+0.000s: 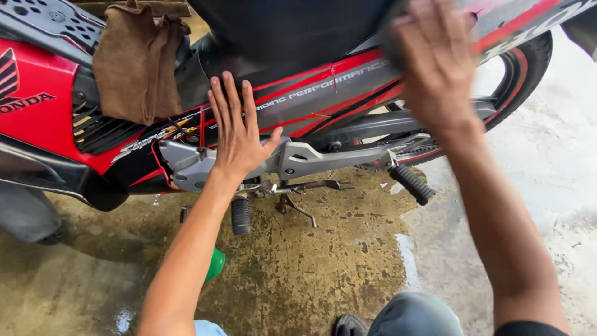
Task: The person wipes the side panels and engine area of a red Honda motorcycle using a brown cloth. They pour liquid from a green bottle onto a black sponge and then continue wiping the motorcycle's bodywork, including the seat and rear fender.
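Seen from the head camera, looking down, a red, black and grey motorcycle [336, 93] stands side-on across the top of the picture, and all positions below are given relative to it.

A person's left hand [239, 134] lies flat against its lower side panel, fingers spread wide, holding nothing, just above the silver footrest bracket [292, 158]. The right hand [435, 59] is raised against the rear side panel, beside the rear wheel [528, 68]. It is blurred with motion and presses what looks like a dark cloth [398, 28] to the bodywork; the grip itself cannot be told for certain.

As a judgement, wiping of the bodywork is under way rather than finished. The grey panel between the two hands looks clean, while the bracket and the parts below it look grubby. How much of the far side is done cannot be seen.

Counted: one motorcycle, two hands of one person, one brown cloth [140, 62] draped over the frame ahead of the seat, two black rubber footpegs [240, 214] hanging below the bracket, one kickstand, and one green round object [216, 264] on the wet, stained concrete floor [323, 261] beneath the engine, partly hidden by the left forearm. The person's knees and one shoe show at the bottom edge.
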